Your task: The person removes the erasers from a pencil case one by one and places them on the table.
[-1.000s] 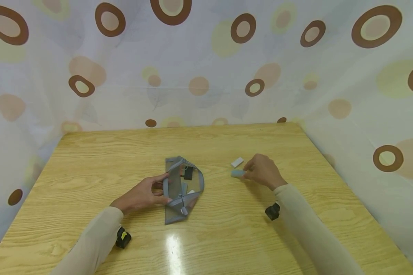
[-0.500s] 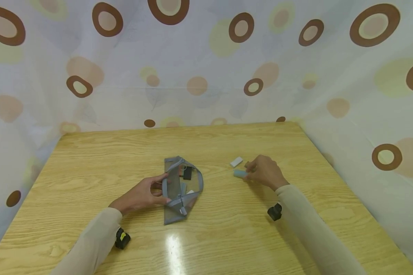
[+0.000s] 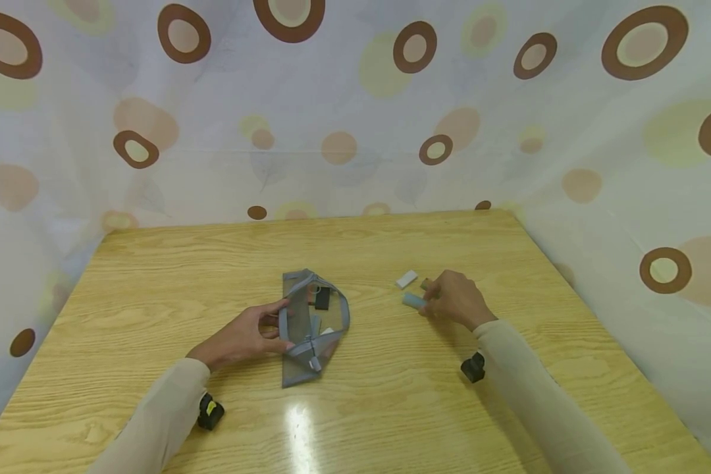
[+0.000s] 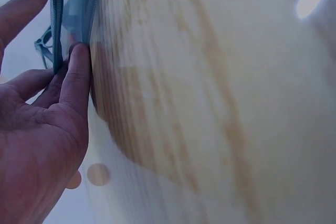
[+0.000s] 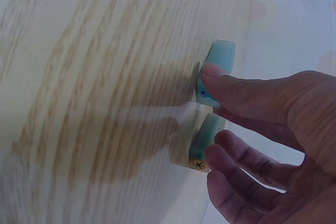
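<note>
A grey mesh zip pouch (image 3: pixel 299 368) lies on the wooden table with its mouth spread. My left hand (image 3: pixel 245 334) grips its left edge, thumb and fingers apart along the opening; in the left wrist view the fingers (image 4: pixel 79 72) meet the pouch's side (image 4: pixel 79 3). Right of it, my right hand (image 3: pixel 456 300) pinches a small light-blue tapered block (image 5: pixel 220 56), thumb over its blue-printed face. Beside it, under the other curled fingers, lies a greenish block (image 5: pixel 206 135) with an orange starred end. A white block (image 3: pixel 406 279) lies just behind.
Inside the pouch are a black piece (image 3: pixel 322 298), a blue strip (image 3: pixel 315 325) and a white piece. The wooden table (image 3: pixel 379 408) runs back to a dotted cloth backdrop (image 3: pixel 343 178). Black cameras (image 3: pixel 473 367) are strapped at both wrists.
My right hand has shifted slightly right and nearer with the light-blue block, now a little tilted. The greenish block has come into sight behind the fingers. My left hand and the pouch stay put.
</note>
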`<state>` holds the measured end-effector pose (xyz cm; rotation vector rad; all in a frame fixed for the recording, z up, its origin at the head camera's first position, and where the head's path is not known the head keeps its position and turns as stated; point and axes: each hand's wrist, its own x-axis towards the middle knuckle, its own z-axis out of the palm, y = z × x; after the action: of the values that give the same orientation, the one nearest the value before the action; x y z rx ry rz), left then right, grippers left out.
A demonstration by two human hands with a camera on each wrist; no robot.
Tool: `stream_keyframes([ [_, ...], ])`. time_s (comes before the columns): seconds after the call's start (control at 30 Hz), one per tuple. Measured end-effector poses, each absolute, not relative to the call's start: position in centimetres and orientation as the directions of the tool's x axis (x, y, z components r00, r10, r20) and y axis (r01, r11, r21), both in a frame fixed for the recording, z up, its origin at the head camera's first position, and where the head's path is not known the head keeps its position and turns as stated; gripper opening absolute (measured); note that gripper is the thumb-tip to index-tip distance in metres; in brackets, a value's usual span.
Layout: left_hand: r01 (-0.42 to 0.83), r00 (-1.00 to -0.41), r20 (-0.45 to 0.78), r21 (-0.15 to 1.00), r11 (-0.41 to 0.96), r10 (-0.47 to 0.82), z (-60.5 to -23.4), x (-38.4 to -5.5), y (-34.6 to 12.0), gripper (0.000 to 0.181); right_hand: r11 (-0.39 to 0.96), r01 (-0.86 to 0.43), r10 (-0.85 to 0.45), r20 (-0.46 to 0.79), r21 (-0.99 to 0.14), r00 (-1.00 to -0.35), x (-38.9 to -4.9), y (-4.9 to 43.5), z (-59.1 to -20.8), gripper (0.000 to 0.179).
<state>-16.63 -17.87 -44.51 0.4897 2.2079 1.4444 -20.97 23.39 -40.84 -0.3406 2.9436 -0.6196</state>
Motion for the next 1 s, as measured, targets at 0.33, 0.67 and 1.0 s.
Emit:
stream_keyframes([
  [0.33,0.044,-0.838,-0.182,0.918,0.395,0.514,-44.59,-16.62,-18.04,0.093,0.895,-0.163,-0.227,-0.110,-0.416,-0.968,-20.82,23.43,-40.22,0.025],
  [0.67,0.042,-0.833,-0.183,0.920,0.389,0.523,-44.70,-16.55,-18.02,0.093,0.897,-0.128,-0.202,-0.133,-0.424,-0.970,-20.68,23.35,-40.58,0.018],
  [1.0,0.058,-0.831,-0.164,0.925,0.376,0.532,-44.68,-16.72,-17.93,0.093,0.906,-0.104,-0.181,-0.153,-0.410,-0.972,-20.93,23.26,-40.14,0.018],
])
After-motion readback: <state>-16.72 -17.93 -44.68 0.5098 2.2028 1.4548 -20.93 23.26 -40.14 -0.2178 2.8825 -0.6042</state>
